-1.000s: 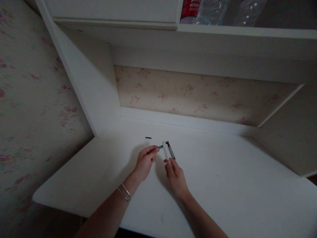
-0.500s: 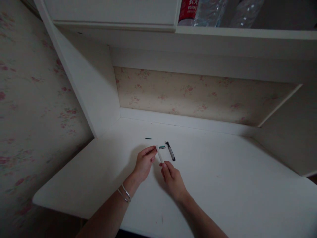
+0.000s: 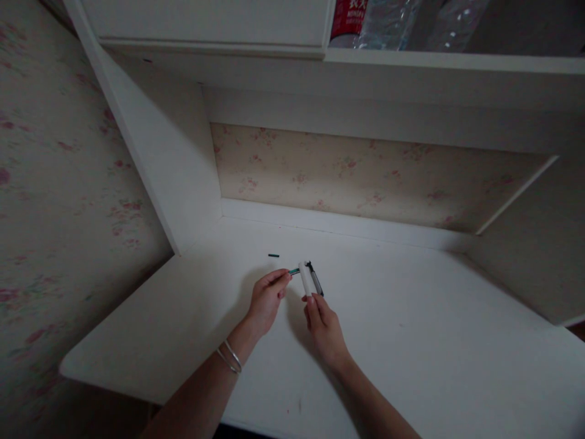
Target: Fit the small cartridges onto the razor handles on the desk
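Head view, white desk [image 3: 411,341] in an alcove with floral wallpaper: left hand [image 3: 266,300], two bangles [image 3: 230,356] at the wrist, fingertips pinched narrow on a small green piece [image 3: 295,271]; right hand [image 3: 323,322], fingers closed on the lower end of a white tube [image 3: 304,278], which stands tilted above the desk with the green piece at its upper end, touching or just beside it. Dark pen part [image 3: 315,278] just right of the tube, whether held or lying on the desk I cannot tell; second small green piece [image 3: 273,255] lying apart on the desk, further back; on the shelf [image 3: 457,60] above, a red-labelled bottle [image 3: 345,19] and clear bottles [image 3: 388,21].
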A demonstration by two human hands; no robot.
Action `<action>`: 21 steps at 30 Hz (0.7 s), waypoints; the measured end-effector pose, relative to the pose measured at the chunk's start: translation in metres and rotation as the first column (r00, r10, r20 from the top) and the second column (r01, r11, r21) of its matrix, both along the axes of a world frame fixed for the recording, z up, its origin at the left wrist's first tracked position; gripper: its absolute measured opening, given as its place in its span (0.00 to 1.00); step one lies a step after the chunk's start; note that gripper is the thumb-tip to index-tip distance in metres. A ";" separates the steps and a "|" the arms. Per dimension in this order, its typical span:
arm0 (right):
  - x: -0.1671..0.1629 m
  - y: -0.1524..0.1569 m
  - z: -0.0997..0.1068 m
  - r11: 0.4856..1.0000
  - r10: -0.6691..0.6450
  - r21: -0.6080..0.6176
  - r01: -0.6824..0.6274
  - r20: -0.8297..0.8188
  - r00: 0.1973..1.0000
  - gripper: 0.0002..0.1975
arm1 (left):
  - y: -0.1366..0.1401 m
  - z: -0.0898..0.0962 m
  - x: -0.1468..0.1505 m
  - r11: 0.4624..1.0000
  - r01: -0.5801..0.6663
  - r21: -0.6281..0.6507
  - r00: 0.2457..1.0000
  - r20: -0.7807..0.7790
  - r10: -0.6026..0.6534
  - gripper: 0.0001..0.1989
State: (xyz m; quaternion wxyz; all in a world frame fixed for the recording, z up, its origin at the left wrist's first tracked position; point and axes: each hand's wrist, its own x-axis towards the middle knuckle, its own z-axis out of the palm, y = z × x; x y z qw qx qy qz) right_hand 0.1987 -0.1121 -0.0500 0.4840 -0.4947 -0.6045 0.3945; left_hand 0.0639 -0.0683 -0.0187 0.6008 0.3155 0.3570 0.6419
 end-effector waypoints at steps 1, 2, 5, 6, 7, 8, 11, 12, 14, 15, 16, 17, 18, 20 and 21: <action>0.000 0.000 0.000 1.000 0.026 0.001 -0.026 0.010 1.000 0.20 | 0.000 0.000 0.000 1.000 0.005 0.006 1.000 -0.004 -0.005 0.16; 0.000 -0.001 0.001 0.998 0.062 0.004 -0.062 0.024 0.998 0.19 | 0.000 0.000 0.000 1.000 0.013 0.013 1.000 -0.008 -0.013 0.16; -0.001 -0.001 0.001 0.993 0.116 0.011 -0.117 0.041 0.992 0.18 | 0.001 -0.002 0.000 1.000 0.021 0.022 1.000 -0.005 -0.021 0.15; -0.001 -0.001 0.000 0.995 0.095 0.011 -0.095 0.028 0.995 0.18 | 0.001 -0.003 -0.001 1.000 0.019 0.018 1.000 -0.001 -0.019 0.15; 0.000 0.000 0.000 0.998 0.059 0.009 -0.060 0.009 0.998 0.18 | 0.001 -0.004 -0.001 1.000 0.016 0.012 1.000 0.003 -0.016 0.15; 0.000 0.000 -0.001 1.000 0.023 0.006 -0.023 -0.009 1.000 0.19 | 0.001 -0.005 -0.002 1.000 0.014 0.007 1.000 0.003 -0.014 0.15; 0.000 0.000 -0.003 1.000 -0.018 0.002 0.018 -0.017 1.000 0.19 | 0.002 -0.006 -0.002 1.000 0.014 -0.002 1.000 -0.009 -0.014 0.15; 0.000 0.000 -0.002 1.000 -0.001 0.001 0.001 -0.005 1.000 0.19 | 0.002 -0.006 -0.002 1.000 0.014 0.000 1.000 -0.013 -0.014 0.15; -0.001 -0.002 0.000 0.997 0.072 0.004 -0.072 0.031 0.997 0.18 | 0.001 -0.004 -0.001 1.000 0.020 0.011 1.000 -0.015 -0.020 0.15; -0.002 -0.003 0.001 0.994 0.109 0.009 -0.110 0.049 0.993 0.18 | 0.001 -0.003 -0.001 0.999 0.026 0.019 1.000 -0.013 -0.025 0.14; -0.002 -0.003 0.002 0.990 0.136 0.014 -0.137 0.064 0.989 0.18 | 0.001 -0.003 -0.001 0.999 0.031 0.026 0.999 -0.011 -0.031 0.14; -0.002 -0.003 0.002 0.989 0.144 0.018 -0.146 0.073 0.987 0.18 | 0.001 -0.002 -0.001 0.999 0.034 0.032 0.999 -0.008 -0.034 0.13; -0.002 -0.003 0.002 0.991 0.129 0.019 -0.131 0.073 0.989 0.18 | 0.001 -0.002 -0.001 0.999 0.035 0.034 0.999 -0.005 -0.035 0.13; -0.001 -0.001 0.001 0.999 0.047 0.018 -0.047 0.046 0.998 0.19 | 0.001 -0.003 -0.001 0.999 0.030 0.030 1.000 0.003 -0.030 0.13; 0.000 0.001 0.000 1.000 -0.002 0.016 0.001 0.027 1.000 0.19 | 0.001 -0.004 -0.002 0.999 0.028 0.027 1.000 0.008 -0.028 0.13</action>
